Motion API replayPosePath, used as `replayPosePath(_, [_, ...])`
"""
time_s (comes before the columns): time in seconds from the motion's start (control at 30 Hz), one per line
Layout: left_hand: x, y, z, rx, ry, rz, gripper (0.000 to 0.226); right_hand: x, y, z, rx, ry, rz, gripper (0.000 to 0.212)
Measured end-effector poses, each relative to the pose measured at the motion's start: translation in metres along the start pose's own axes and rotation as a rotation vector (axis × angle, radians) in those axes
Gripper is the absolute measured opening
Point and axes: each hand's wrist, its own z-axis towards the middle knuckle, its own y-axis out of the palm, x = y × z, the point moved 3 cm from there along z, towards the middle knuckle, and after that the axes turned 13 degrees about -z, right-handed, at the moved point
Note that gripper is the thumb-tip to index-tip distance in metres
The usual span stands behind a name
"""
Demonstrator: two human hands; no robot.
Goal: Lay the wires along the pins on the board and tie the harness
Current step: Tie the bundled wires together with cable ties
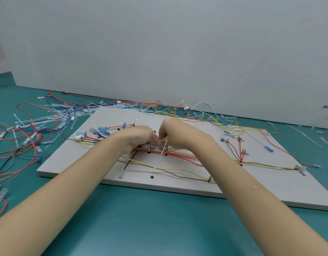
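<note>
1. A heap of loose wires [26,130], mostly red, blue and black, sprawls over the green counter [159,218] at the far left, mixed with spare white ties [54,115].
2. The pale board [70,163] lies flat on the counter, its left part carrying short wire ends with blue sleeves [102,129] held at small pins.
3. The left hand [139,136] rests on the board near its middle, knuckles up, fingers curled under and pinching one end of a white cable tie [164,147].
4. That cable tie stands slanted over the red wire bundle [178,156], which runs across the middle of the board from under the left hand towards the right.
5. The right hand [175,133] sits just beside the left, touching it, fingers bent and pinching the same cable tie from the other side.
6. In front of the hands, yellow and brown wires [178,171] run along the board's near part to a pin [209,179].
7. Right of the hands, red and yellow wires fan out to more pins [240,160].
8. A tangle of yellow wires [196,115] lies behind the board's far right edge, against the grey wall [178,52].
</note>
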Motion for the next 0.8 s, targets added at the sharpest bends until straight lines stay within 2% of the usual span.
replayPosePath(0.13, [0.001, 0.002, -0.001, 0.020, 0.026, 0.039, 0.018, 0.007, 0.008, -0.002, -0.010, 0.022, 0.101, 0.007])
replayPosePath(0.17, [0.001, 0.003, -0.002, 0.030, 0.025, 0.046, 0.024, 0.009, 0.010, -0.002, -0.011, 0.027, 0.123, 0.008])
replayPosePath(0.23, [0.001, 0.003, -0.003, 0.057, 0.021, 0.055, 0.054, 0.012, 0.012, -0.002, -0.007, 0.033, 0.170, 0.011])
replayPosePath(0.3, [0.001, 0.002, -0.003, 0.045, 0.029, 0.048, 0.064, 0.014, 0.013, -0.002, -0.005, 0.037, 0.223, 0.012])
replayPosePath(0.33, [0.002, 0.001, -0.003, 0.020, 0.033, 0.043, 0.059, 0.016, 0.013, -0.002, -0.007, 0.043, 0.249, 0.012])
replayPosePath(0.43, [0.002, -0.001, -0.003, -0.047, 0.071, 0.003, 0.019, 0.023, 0.014, -0.006, -0.018, 0.087, 0.345, 0.012])
replayPosePath(0.47, [0.000, -0.002, -0.002, -0.041, 0.088, -0.011, 0.014, 0.025, 0.014, -0.007, -0.023, 0.101, 0.386, 0.013])
replayPosePath(0.6, [-0.002, -0.001, 0.001, 0.037, 0.092, -0.013, 0.018, 0.026, 0.017, -0.009, -0.023, 0.098, 0.438, 0.013])
replayPosePath(0.8, [0.005, 0.002, -0.006, -0.037, 0.037, -0.026, 0.037, 0.027, 0.011, -0.006, 0.024, 0.079, 0.460, 0.015])
